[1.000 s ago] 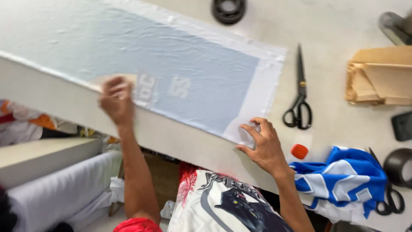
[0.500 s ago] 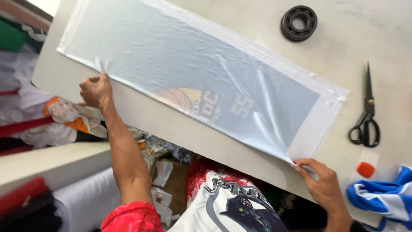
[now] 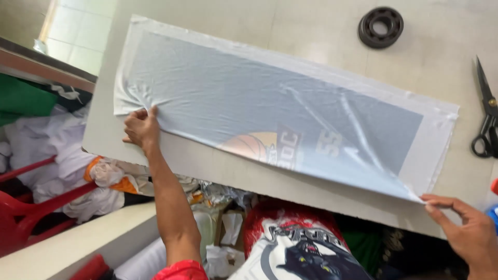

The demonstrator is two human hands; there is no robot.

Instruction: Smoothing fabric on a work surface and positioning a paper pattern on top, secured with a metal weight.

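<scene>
The pale fabric sheet (image 3: 249,98) lies flat along the near edge of the worktop (image 3: 311,31), with a clear film (image 3: 332,140) over its printed area. The left hand (image 3: 141,127) pinches the sheet's near left corner. The right hand (image 3: 467,228) grips the film's near right corner (lifted slightly). Black scissors (image 3: 486,111) lie at the right edge, and a black ring (image 3: 380,27) sits toward the far edge.

Bare left hand (image 3: 141,127) and forearm below a short red sleeve (image 3: 179,270); bare right hand (image 3: 469,233); white shirt front (image 3: 295,254) printed with a black panther.
</scene>
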